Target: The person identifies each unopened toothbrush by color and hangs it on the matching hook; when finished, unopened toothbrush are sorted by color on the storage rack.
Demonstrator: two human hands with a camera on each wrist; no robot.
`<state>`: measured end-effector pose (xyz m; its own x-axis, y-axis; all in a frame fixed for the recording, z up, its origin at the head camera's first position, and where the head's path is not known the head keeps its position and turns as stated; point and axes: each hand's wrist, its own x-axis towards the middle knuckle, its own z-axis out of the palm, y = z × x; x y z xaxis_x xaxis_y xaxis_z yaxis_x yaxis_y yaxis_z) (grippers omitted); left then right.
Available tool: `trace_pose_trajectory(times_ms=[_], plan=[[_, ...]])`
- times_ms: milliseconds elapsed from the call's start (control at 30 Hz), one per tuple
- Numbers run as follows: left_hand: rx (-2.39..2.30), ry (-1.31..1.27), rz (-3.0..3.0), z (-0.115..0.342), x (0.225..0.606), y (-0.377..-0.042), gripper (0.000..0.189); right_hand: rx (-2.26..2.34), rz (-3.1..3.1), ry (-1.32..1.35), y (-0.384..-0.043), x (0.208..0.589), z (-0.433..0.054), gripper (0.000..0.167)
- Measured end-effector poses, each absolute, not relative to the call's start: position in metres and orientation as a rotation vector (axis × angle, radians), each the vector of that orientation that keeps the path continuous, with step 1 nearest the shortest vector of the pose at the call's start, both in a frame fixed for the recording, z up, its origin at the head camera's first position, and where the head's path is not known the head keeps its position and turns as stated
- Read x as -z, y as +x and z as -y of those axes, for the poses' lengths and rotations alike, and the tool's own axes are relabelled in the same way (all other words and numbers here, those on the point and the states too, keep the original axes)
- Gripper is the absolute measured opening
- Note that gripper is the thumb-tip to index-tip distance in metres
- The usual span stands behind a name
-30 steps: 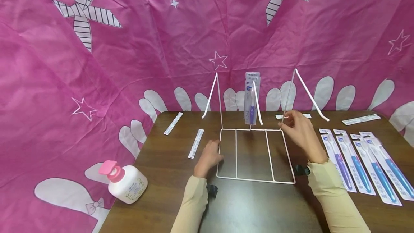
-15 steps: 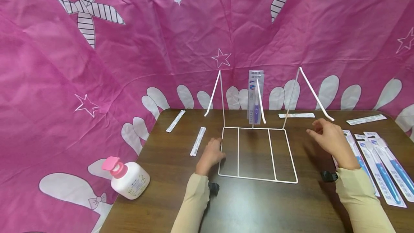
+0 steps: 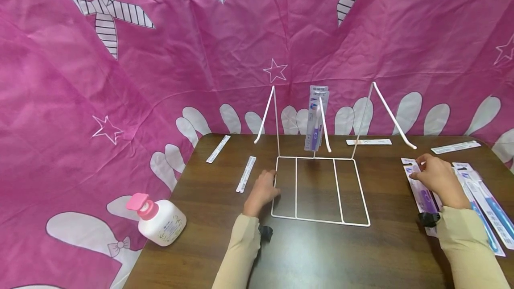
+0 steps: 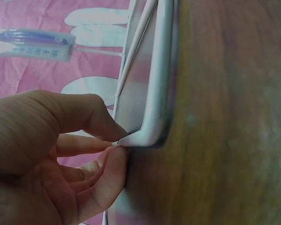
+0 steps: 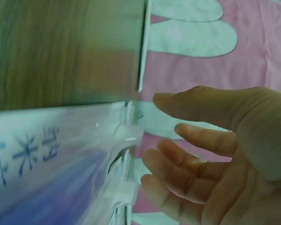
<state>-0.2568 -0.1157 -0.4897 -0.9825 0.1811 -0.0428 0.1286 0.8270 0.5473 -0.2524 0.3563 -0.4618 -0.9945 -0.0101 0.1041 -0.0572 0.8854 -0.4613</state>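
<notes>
My left hand holds the left side of a white wire display rack; in the left wrist view the thumb and fingers pinch its thin rod. Purple packaged toothbrushes hang on the rack's middle hook. Over at the right, my right hand is above a purple packaged toothbrush lying on the table. Thumb and fingers are apart in the right wrist view, with no package between them. Part of that package is hidden under the hand and wrist.
Blue packaged toothbrushes lie to the right of the right hand. White label strips are spread around the table. A white pump bottle with a pink top stands at the left. Two sloping side hooks stick out from the rack.
My right hand has left the rack's right upright and moved right to the purple toothbrush package. My left hand stays on the rack. The hanging toothbrushes have tilted slightly.
</notes>
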Motion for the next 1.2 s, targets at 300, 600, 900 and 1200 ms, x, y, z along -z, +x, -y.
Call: trace_pose_trajectory(times_ms=[300,600,900,1200], plan=[[-0.874,0.247,-2.916,0.115,0.490,-0.260,0.061,-0.696,3.018,0.010,-0.260,0.464,-0.363,0.023],[-0.866,0.235,-2.911,0.114,0.490,-0.261,0.061,-0.711,3.026,-0.222,-0.264,0.466,-0.362,0.028],[-0.868,0.229,-2.910,0.113,0.490,-0.258,0.061,-0.665,3.048,-0.316,-0.265,0.458,-0.359,0.035],[-0.863,0.254,-2.923,0.114,0.490,-0.257,0.058,-0.654,3.067,-0.278,-0.256,0.438,-0.356,0.033]])
